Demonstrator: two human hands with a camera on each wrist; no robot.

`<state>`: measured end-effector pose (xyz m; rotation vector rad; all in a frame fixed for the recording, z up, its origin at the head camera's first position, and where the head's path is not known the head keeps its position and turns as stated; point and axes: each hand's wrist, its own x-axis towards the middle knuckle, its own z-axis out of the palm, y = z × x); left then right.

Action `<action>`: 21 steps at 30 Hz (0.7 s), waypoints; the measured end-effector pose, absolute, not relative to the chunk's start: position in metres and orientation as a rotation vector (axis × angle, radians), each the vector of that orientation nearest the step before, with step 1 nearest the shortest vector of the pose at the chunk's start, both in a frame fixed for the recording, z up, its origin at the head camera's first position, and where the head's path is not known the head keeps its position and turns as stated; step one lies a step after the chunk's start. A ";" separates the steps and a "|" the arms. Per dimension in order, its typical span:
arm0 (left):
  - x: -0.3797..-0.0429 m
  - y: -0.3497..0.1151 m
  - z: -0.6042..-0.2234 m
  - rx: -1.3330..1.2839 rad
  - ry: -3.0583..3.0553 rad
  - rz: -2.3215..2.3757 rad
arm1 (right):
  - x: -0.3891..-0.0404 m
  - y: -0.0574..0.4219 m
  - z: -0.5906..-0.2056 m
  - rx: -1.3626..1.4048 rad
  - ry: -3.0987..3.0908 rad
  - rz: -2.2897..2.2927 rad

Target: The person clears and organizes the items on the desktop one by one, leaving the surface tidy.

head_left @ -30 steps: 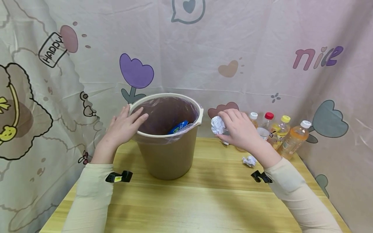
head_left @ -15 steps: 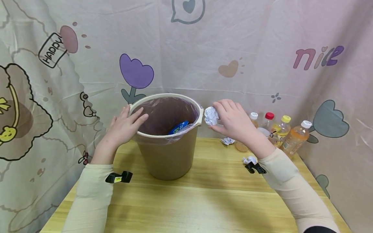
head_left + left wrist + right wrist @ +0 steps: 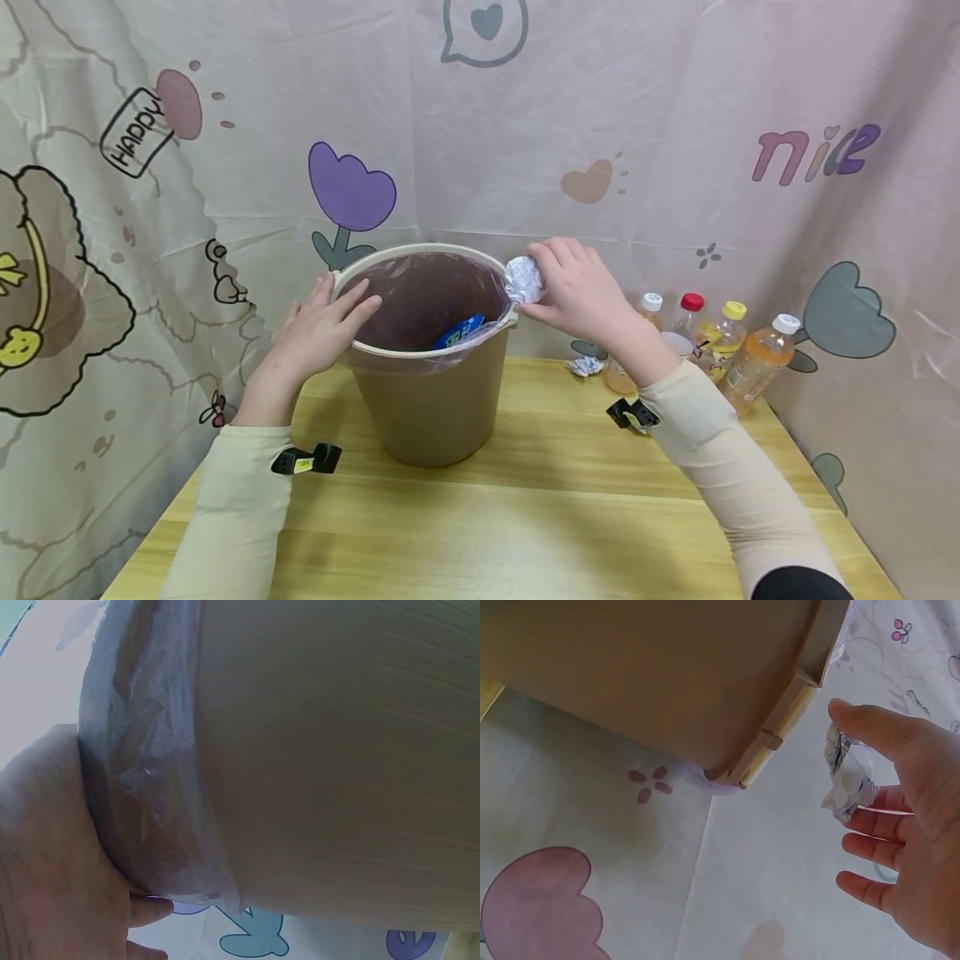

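The bin stands near the desk's far edge; left hand, fingers extended, touches the rim; right hand pinches crumpled paper.

Open room above bin, bottles blocking right

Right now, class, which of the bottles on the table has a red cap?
The second bottle from the left in the head view. It alone is red-capped: the first bottle and fourth bottle are white-capped, the third bottle yellow-capped.
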<state>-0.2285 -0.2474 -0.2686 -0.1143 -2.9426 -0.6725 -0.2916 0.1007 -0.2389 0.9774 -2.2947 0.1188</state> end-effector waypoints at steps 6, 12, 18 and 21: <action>-0.228 -0.247 -0.270 -0.109 -2.943 -0.681 | -0.299 0.087 -0.239 0.989 -2.318 0.132; -0.228 -0.247 -0.269 -0.112 -2.939 -0.681 | -0.305 0.072 -0.238 0.988 -2.355 0.159; -0.228 -0.247 -0.269 -0.114 -2.942 -0.683 | -0.311 0.057 -0.238 0.994 -2.380 0.189; -0.228 -0.247 -0.270 -0.112 -2.944 -0.681 | -0.314 0.049 -0.239 1.000 -2.396 0.187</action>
